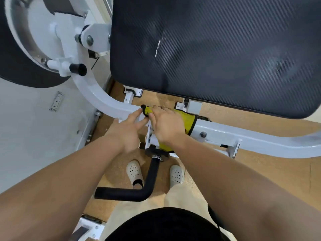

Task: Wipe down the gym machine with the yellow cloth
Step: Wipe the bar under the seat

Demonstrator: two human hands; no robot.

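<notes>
Even, soft light; edges warped, perhaps blurred.

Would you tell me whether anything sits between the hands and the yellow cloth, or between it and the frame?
Nothing visible does. The right hand presses directly on the yellow cloth, which lies on the white frame bar; the left hand rests on the bar beside it.

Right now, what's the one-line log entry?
right hand: flat on yellow cloth over white frame bar | left hand: touching cloth edge
</notes>
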